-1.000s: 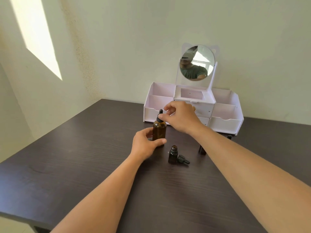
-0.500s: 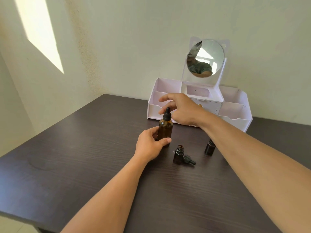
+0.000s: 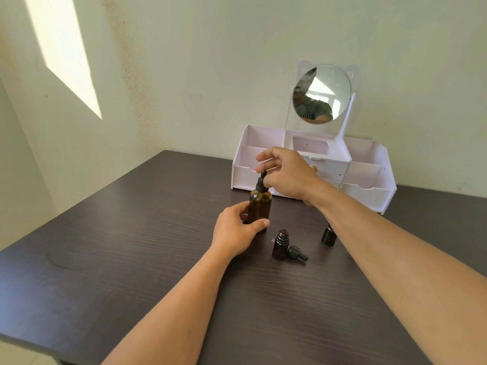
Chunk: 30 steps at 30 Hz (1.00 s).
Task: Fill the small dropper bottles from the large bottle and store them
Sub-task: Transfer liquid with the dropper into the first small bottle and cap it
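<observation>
Dark wood counter (image 3: 105,259). Small dropper bottle (image 3: 279,246), uncapped and upright, its dropper cap (image 3: 297,253) lying beside it. Second small bottle (image 3: 328,235) partly behind the right forearm. Left hand (image 3: 234,230), fingers clamped round the large amber bottle (image 3: 260,206). Right hand (image 3: 287,175), fingers at the dropper top (image 3: 262,181); grip unclear. White organizer (image 3: 369,191) with mirror (image 3: 322,94) behind.

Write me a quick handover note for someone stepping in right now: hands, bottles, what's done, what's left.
Left hand grips the large amber bottle, upright on the table.
Right hand pinches its black dropper cap, which sits on the neck.
One small bottle stands open, its dropper cap lying beside it. A second small bottle is partly hidden by the right arm.
Organizer compartments show no bottles.
Done: one small bottle uncapped. Left: fill, recap, store.
</observation>
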### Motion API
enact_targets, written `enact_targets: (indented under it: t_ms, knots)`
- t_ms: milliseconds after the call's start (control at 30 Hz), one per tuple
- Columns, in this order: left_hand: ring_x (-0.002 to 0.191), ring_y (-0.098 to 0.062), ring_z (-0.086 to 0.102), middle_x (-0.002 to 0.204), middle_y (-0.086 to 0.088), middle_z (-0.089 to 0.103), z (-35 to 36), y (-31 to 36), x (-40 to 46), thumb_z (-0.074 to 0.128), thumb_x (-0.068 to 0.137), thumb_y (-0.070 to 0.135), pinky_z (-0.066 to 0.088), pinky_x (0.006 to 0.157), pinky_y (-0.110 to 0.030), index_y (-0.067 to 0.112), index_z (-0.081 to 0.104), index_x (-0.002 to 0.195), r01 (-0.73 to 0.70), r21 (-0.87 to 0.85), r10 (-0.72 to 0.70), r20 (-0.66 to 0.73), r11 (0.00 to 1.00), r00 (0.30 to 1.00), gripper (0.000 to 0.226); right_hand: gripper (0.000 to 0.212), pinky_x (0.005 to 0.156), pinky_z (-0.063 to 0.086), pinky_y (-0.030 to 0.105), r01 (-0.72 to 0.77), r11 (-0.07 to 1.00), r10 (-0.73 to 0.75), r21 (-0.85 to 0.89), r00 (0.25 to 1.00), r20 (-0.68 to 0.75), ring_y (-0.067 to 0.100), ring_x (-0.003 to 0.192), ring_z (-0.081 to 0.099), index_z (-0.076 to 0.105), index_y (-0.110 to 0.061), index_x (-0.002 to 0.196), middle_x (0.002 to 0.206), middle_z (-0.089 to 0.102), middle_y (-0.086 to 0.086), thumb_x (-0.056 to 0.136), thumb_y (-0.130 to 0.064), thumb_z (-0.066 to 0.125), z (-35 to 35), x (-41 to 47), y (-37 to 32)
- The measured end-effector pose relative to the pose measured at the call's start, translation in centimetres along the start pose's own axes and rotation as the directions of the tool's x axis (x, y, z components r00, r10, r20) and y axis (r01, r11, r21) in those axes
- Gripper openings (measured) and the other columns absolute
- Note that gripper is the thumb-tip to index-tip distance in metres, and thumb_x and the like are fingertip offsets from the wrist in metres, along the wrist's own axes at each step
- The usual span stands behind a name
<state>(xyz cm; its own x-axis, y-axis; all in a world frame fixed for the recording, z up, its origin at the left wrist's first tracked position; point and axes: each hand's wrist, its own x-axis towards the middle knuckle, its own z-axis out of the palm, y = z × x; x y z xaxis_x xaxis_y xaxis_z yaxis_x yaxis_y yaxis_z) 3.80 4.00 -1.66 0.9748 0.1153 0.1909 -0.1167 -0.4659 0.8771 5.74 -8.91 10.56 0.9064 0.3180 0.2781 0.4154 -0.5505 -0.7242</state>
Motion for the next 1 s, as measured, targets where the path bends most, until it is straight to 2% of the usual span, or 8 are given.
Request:
enact_targets:
  t_ms: [100,300,367,500,600,767,867,1000]
  knots:
    - [0.106,-0.011,0.062,0.112,0.007,0.07,0.0,0.1,-0.1,0.077,0.078,0.042,0.05,0.097,-0.037,0.026,0.061,0.129,-0.004,0.007,0.004,0.004,1.0,1.0,0.056,0.038,0.072,0.049,0.023,0.029,0.986,-0.038,-0.167,0.998,-0.055,0.014,0.084,0.06,0.058,-0.018,0.111,0.093,0.063,0.001,0.077,-0.019,0.075,0.4,-0.1,0.3]
    - [0.105,-0.01,0.062,0.11,0.008,0.071,0.0,0.1,-0.1,0.077,0.078,0.041,0.05,0.093,-0.032,0.027,0.062,0.126,-0.009,0.007,0.009,0.01,1.0,1.0,0.052,0.052,0.086,0.052,0.033,0.014,1.0,-0.015,0.015,0.997,0.076,0.021,0.103,0.058,0.048,-0.015,0.12,0.106,0.065,0.008,0.078,0.014,0.051,0.1,-0.2,-0.2]
    - [0.105,-0.01,0.062,0.11,0.008,0.07,0.0,0.2,-0.1,0.076,0.078,0.04,0.049,0.092,-0.031,0.027,0.062,0.127,-0.005,0.008,0.005,0.012,1.0,1.0,0.053,0.048,0.082,0.053,0.032,-0.011,0.999,0.01,0.033,1.0,0.021,0.021,0.102,0.06,0.05,-0.016,0.119,0.105,0.064,0.005,0.077,0.006,0.06,0.2,-0.1,-0.1]
    - [0.105,-0.01,0.062,0.109,0.008,0.071,-0.1,0.2,-0.2,0.077,0.078,0.04,0.049,0.093,-0.033,0.027,0.061,0.127,-0.007,0.006,0.007,0.011,1.0,1.0,0.053,0.043,0.069,0.047,0.021,0.018,0.99,-0.027,-0.137,0.998,-0.065,0.012,0.083,0.059,0.055,-0.019,0.111,0.089,0.059,-0.002,0.076,-0.027,0.078,0.6,-0.4,0.6]
    - [0.105,-0.01,0.062,0.109,0.008,0.071,-0.1,0.3,-0.2,0.077,0.078,0.04,0.049,0.094,-0.033,0.028,0.062,0.126,-0.004,0.008,0.004,0.013,1.0,1.0,0.051,0.042,0.074,0.049,0.023,0.043,0.992,-0.047,-0.119,0.998,-0.03,0.016,0.088,0.059,0.053,-0.019,0.116,0.092,0.059,-0.001,0.08,-0.011,0.073,0.5,-0.5,0.7]
    - [0.105,-0.009,0.061,0.109,0.008,0.071,-0.1,0.5,-0.3,0.076,0.08,0.038,0.047,0.092,-0.03,0.027,0.063,0.125,-0.009,0.01,0.009,0.012,1.0,1.0,0.048,0.056,0.079,0.055,0.028,0.039,0.995,-0.043,0.091,0.998,0.047,0.02,0.102,0.06,0.047,-0.013,0.122,0.108,0.065,0.011,0.077,0.02,0.049,0.0,-0.7,0.4]
    - [0.105,-0.01,0.062,0.109,0.007,0.071,-0.1,0.5,-0.4,0.076,0.079,0.04,0.049,0.094,-0.033,0.027,0.062,0.126,-0.009,0.022,0.009,0.006,1.0,1.0,0.051,0.043,0.076,0.056,0.033,-0.012,0.995,0.016,0.098,0.999,-0.047,0.021,0.1,0.062,0.056,-0.015,0.112,0.106,0.064,0.006,0.074,0.005,0.065,0.2,-0.4,0.9]
    - [0.106,-0.012,0.062,0.112,0.005,0.07,-0.2,0.6,-0.5,0.076,0.079,0.04,0.049,0.094,-0.034,0.026,0.061,0.129,-0.005,0.028,0.005,0.0,1.0,1.0,0.054,0.03,0.073,0.052,0.026,-0.009,0.993,-0.005,-0.12,0.994,-0.112,0.012,0.081,0.063,0.069,-0.013,0.095,0.089,0.068,-0.001,0.072,-0.028,0.08,0.7,-0.4,1.5]
